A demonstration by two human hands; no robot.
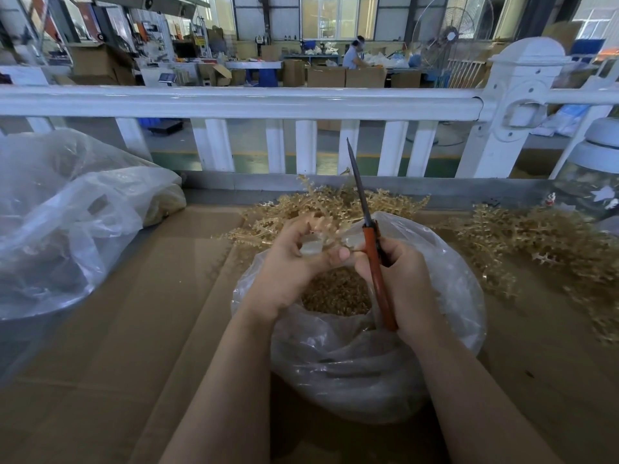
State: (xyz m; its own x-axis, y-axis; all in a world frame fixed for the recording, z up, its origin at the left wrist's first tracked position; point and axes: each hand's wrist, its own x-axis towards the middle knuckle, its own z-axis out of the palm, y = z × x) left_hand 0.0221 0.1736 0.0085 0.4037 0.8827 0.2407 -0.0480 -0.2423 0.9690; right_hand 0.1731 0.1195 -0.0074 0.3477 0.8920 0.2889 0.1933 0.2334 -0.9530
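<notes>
Bag (368,370) part-filled with trimmed gold bits (335,293), sprue piles (536,242) left; left hand (288,262) pinches a sprig (320,226), right hand (405,276) grips orange-handled blade (369,234).

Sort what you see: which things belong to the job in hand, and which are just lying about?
In the job: left hand pinching a gold sprig; right hand gripping the orange-handled cutter; open bag of gold bits; loose gold sprigs.
Lying about: large plastic bag; glass jar; white railing.
</notes>
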